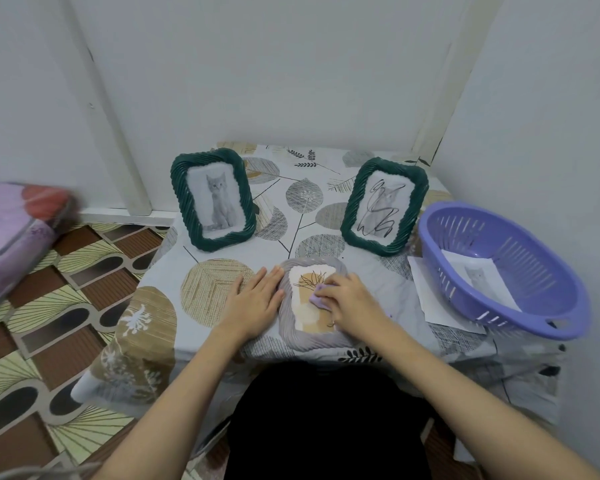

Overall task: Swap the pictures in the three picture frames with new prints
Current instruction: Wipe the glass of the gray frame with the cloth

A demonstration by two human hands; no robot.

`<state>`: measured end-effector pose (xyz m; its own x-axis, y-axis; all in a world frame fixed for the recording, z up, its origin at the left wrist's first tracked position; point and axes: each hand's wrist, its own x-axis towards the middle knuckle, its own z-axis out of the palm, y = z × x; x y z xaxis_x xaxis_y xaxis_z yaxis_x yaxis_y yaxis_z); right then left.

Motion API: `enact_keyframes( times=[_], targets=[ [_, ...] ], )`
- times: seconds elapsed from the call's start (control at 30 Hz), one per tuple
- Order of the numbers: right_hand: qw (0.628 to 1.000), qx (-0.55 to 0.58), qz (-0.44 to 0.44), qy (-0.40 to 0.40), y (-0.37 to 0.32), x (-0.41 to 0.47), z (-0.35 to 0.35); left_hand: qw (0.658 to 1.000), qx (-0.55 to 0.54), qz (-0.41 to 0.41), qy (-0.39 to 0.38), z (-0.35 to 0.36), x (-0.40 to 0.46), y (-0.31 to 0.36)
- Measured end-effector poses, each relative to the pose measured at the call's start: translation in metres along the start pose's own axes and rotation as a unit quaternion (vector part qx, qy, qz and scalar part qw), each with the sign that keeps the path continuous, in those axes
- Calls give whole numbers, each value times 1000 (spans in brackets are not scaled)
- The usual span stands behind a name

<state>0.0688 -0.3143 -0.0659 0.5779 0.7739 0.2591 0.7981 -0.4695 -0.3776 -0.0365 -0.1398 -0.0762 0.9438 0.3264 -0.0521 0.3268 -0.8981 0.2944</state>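
Lying flat, the left hand [255, 299] steadies the grey frame [297, 337]; the right hand [352, 299] grips a purple cloth [317, 299].

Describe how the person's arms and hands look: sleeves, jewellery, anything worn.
Both forearms are bare up to the picture's lower edge, with no sleeves, watch or bracelet showing. The left hand shows no gloves or rings. The right hand is ungloved too, and seems to wear a thin ring on one finger, too small to make out.
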Motion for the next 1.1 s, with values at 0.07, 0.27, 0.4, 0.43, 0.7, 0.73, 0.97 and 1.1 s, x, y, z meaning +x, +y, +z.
enact_keyframes(
  times=[0.07,0.27,0.4,0.43,0.7,0.73,0.97,1.1],
  targets=[
    [1000,25,-2,-4,-14,-4,7,1000,0,-1,0,0,0,0],
    [992,56,-79,-75,-2,-39,-21,1000,-7,2,-1,0,1,0],
    [998,-2,-6,-58,8,-17,-23,1000,-7,1,-3,0,1,0],
    [999,-7,2,-48,5,-12,-18,1000,-7,1,-3,-1,0,0],
    [994,38,-86,-57,4,-49,-29,1000,-8,-2,-6,-2,1,1],
    [994,32,-91,-50,9,-49,-31,1000,-10,-1,-8,-2,1,1],
    [1000,10,13,-20,8,-15,-13,1000,-5,-2,-15,-3,0,2],
    [996,53,-61,-32,6,-47,-20,1000,-5,1,-13,-3,0,2]
  ],
)
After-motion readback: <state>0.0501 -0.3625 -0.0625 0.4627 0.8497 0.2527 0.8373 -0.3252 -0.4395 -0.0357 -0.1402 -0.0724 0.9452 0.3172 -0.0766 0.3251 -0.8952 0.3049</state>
